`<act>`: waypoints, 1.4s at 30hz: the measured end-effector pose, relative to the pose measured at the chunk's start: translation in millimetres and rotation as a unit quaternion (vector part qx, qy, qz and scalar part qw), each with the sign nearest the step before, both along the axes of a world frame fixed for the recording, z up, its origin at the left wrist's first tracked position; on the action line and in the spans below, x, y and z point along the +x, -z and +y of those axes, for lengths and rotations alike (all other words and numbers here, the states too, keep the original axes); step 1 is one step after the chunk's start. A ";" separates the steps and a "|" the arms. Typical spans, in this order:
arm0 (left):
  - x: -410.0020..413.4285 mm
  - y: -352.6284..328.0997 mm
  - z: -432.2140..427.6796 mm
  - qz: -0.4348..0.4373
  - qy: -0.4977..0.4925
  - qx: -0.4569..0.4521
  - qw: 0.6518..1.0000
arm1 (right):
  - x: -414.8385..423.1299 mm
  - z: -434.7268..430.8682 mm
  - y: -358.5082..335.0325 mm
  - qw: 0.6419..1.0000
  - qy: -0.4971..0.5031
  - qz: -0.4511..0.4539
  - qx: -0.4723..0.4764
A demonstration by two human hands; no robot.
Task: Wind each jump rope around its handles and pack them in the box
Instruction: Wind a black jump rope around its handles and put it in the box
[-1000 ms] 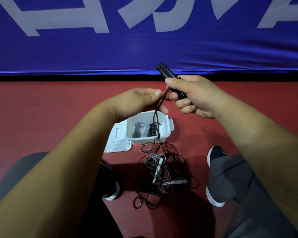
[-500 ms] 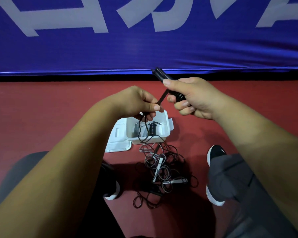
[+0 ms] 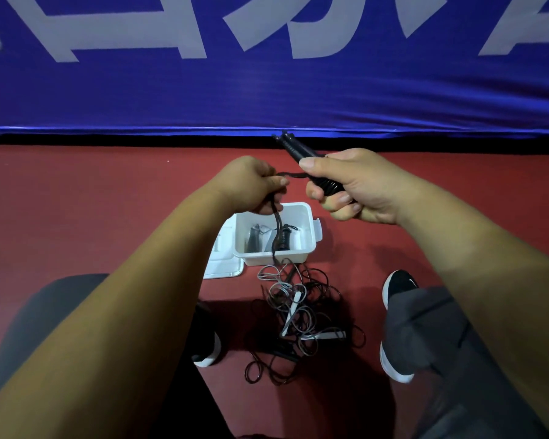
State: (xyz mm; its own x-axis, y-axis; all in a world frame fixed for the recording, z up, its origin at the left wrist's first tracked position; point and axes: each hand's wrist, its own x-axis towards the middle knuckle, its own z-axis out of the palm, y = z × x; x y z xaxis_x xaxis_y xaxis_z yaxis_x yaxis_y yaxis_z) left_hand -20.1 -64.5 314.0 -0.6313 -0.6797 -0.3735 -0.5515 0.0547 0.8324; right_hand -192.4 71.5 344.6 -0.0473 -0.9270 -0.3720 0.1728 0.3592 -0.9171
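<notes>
My right hand (image 3: 358,185) grips two black jump rope handles (image 3: 293,147) held together, their tips pointing up and left. From the handles the black cord (image 3: 293,175) runs left into my left hand (image 3: 251,185), which pinches it; the rest hangs down (image 3: 278,229) over the white box (image 3: 308,251). Wound ropes lie inside the box. A tangle of black and grey ropes (image 3: 298,315) with grey handles lies on the red floor in front of the box.
The box's white lid (image 3: 225,270) lies flat at its left side. My black shoes (image 3: 396,289) stand left and right of the rope pile. A blue banner (image 3: 267,74) closes off the far side of the floor.
My left hand has carried the cord up and round to the left of the handles. The right hand has tilted the handles slightly; the hanging cord has swung left.
</notes>
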 end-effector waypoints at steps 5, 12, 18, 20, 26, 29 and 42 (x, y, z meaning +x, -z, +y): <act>0.1 -8.3 -3.4 0.101 -0.009 -0.040 0.994 | 3.2 9.7 1.7 0.984 -0.154 0.029 0.081; -5.2 -26.9 1.7 0.197 0.017 -0.020 0.980 | 0.3 10.1 3.4 0.965 -0.234 0.068 0.099; -7.8 -37.2 7.5 0.163 0.093 -0.167 0.968 | -2.8 7.9 11.7 0.957 -0.214 0.162 0.112; -7.7 -40.0 9.2 0.138 0.124 -0.216 0.959 | -5.9 5.4 15.7 0.955 -0.195 0.191 0.115; 1.5 -46.6 9.6 0.019 0.188 -0.329 0.925 | -18.2 -1.8 30.9 0.949 -0.082 0.287 0.100; 5.6 -44.0 11.7 -0.056 0.222 -0.327 0.917 | -20.9 -6.3 36.2 0.949 0.005 0.304 0.085; -1.4 -12.6 16.7 -0.073 0.078 -0.155 0.982 | -2.3 -16.5 25.1 0.990 0.115 0.067 0.045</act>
State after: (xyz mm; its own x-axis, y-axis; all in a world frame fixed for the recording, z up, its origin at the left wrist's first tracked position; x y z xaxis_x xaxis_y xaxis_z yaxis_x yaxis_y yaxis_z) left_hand -21.5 -47.7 326.6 -0.6912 -0.6747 -0.2588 -0.6291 0.3857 0.6749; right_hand -194.6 55.0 319.5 -0.3089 -0.8493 -0.4282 0.1378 0.4055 -0.9037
